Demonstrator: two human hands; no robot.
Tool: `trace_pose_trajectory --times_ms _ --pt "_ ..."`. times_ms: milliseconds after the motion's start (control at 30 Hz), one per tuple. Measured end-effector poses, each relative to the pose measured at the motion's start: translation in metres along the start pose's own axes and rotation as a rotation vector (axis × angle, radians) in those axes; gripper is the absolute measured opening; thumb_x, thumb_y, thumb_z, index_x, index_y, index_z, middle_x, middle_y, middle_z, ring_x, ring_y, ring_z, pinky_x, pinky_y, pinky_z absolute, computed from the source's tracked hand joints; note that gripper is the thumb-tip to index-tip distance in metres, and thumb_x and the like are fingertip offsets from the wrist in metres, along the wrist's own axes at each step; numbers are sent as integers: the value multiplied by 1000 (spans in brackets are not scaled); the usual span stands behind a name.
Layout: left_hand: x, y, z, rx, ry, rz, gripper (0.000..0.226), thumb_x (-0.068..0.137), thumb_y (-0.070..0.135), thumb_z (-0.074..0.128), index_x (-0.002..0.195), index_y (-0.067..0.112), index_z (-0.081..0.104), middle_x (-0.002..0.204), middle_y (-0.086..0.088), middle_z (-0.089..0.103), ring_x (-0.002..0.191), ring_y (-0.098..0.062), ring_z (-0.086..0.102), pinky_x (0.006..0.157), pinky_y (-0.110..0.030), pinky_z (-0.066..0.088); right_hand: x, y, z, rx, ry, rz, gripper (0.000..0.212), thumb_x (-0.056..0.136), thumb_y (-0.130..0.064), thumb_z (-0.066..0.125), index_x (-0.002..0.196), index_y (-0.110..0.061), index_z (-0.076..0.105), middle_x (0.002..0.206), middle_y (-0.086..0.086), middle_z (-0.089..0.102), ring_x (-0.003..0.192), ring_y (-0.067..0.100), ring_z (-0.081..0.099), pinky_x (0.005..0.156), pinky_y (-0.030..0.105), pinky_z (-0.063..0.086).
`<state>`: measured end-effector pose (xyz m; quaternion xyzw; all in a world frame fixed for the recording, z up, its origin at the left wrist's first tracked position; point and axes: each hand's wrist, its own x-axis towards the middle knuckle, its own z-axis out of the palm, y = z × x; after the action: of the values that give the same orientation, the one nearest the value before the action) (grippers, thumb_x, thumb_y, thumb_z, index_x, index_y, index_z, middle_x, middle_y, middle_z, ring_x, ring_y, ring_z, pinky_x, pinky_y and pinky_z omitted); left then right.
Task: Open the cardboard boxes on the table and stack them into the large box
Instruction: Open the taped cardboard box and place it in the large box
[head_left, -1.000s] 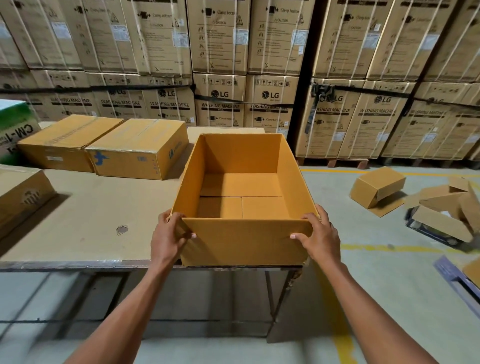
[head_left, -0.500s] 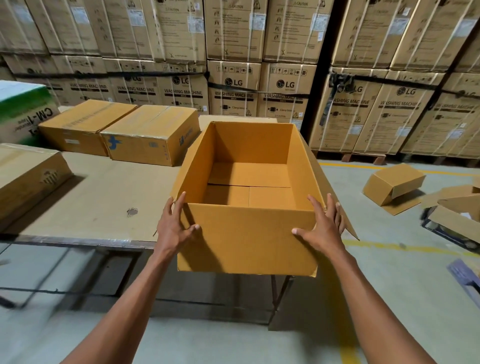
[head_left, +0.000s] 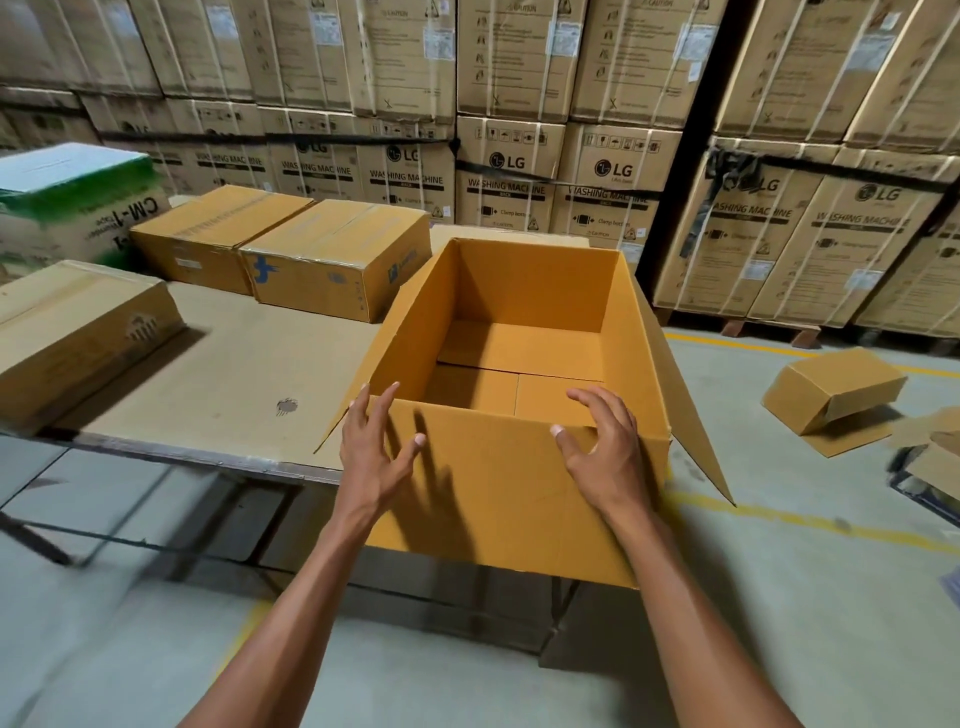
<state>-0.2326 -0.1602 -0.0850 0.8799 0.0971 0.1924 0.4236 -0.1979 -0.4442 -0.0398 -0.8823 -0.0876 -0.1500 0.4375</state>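
Note:
A large open orange cardboard box (head_left: 519, 509) stands at the table's near right corner, its near end hanging past the edge, its inside empty. One side flap (head_left: 691, 415) hangs down on the right. My left hand (head_left: 379, 452) hovers with spread fingers in front of the near wall and casts a shadow on it. My right hand (head_left: 602, 452) is at the near rim, fingers spread, gripping nothing. Two closed boxes (head_left: 337, 260) (head_left: 208, 234) sit at the table's back, and another closed box (head_left: 78, 332) at its left.
The table (head_left: 218, 374) has a cardboard-covered top. A green-and-white carton (head_left: 67, 202) stands at the far left. Stacked washing-machine cartons (head_left: 561, 156) form a wall behind. On the floor to the right lie a small open box (head_left: 831, 389) and loose cardboard.
The open box has slid toward me and now overhangs the table edge. Both hands have let go of its near corners and moved inward, fingers spread.

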Motion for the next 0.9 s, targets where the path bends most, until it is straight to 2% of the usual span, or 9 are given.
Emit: trace_pose_trajectory --times_ms 67,133,200,367,500,600,700,800,900 --pt "-5 1 -6 -79 16 6 74 86 53 66 150 43 32 164 2 15 150 -27 20 114 -62 30 -1 -9 12 52 -18 -9 41 89 -24 71 129 -32 60 140 -7 51 131 10 42 110 39 40" --pt "-8 -4 -16 -151 34 -2 68 89 47 68 149 43 35 162 3 21 148 -23 25 113 -56 35 -2 -20 26 82 -24 -9 38 90 -22 70 125 -34 62 136 -10 52 126 8 44 107 35 42" --pt "-9 -13 -28 -200 54 -16 65 88 49 66 147 42 39 158 4 28 145 -19 30 109 -49 37 -2 -33 43 121 -29 -6 35 91 -21 69 123 -34 62 132 -13 54 123 6 47 103 30 43" --pt "3 -49 -67 -293 109 -77 53 87 54 62 138 44 49 139 21 43 129 -9 44 102 -37 43 -2 -72 100 295 -57 6 30 93 -20 67 123 -27 66 122 -13 64 107 3 60 87 24 53" --pt "15 -89 -113 -368 131 -188 40 96 34 65 134 39 56 138 14 55 121 -10 55 98 -36 49 -7 -114 169 447 -123 88 29 94 -18 66 122 -26 67 112 -12 69 94 2 67 72 17 54" --pt "23 -124 -155 -395 132 -243 34 96 31 64 130 36 59 127 14 62 111 -2 60 90 -29 52 -12 -147 225 536 -141 142 29 93 -11 67 119 -22 69 108 -8 71 90 1 68 73 17 53" --pt "31 -165 -194 -425 127 -291 29 96 30 64 124 37 63 121 12 67 109 -6 64 80 -19 50 -15 -178 279 577 -162 177 27 93 -9 65 117 -21 69 106 -8 72 89 -3 67 74 15 53" --pt "42 -200 -227 -458 98 -337 25 96 27 65 119 37 66 116 8 71 108 -8 67 80 -16 48 -15 -200 328 593 -207 205 27 94 -12 65 115 -29 68 106 -9 71 91 3 67 79 25 56" --pt "61 -235 -252 -467 67 -368 23 95 32 67 116 41 68 115 7 72 107 -10 68 87 -24 52 -4 -214 373 571 -244 232 28 94 -13 66 114 -31 68 106 -11 71 95 5 67 84 32 58"
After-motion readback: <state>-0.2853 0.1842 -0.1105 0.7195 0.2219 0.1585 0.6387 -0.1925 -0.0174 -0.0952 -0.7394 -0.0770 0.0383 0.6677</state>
